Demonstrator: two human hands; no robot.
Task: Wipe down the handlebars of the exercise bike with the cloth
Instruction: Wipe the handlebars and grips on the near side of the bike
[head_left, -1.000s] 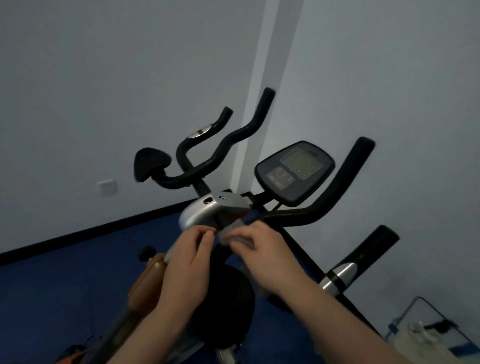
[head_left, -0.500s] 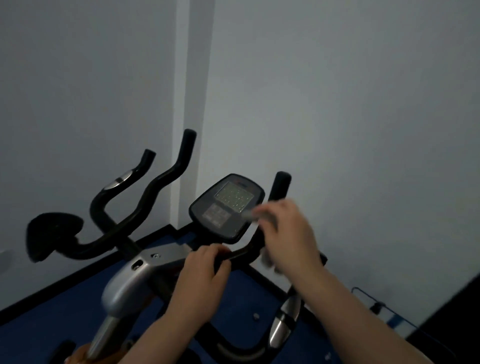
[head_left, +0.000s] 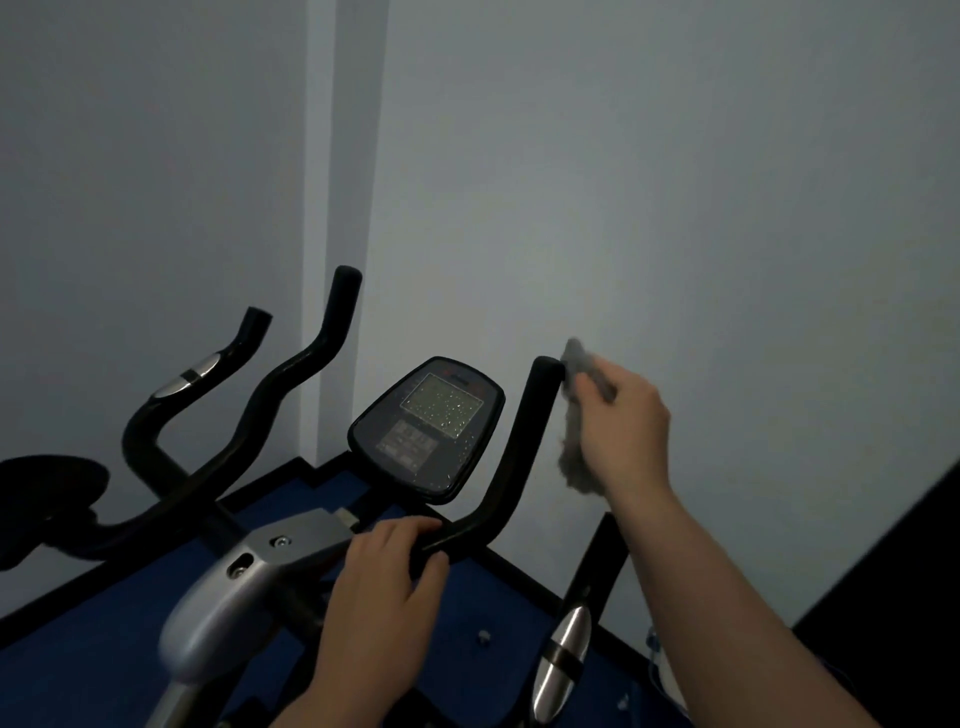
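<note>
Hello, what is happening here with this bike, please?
A person is wiping the exercise bike's handlebars. The right hand holds a grey cloth against the upper end of the right handlebar, close to its tip. The left hand grips the low, flat part of the same bar, near the silver stem, probably to keep it steady. The display between the bars has small spots on its screen. The left handlebars are not being touched.
</note>
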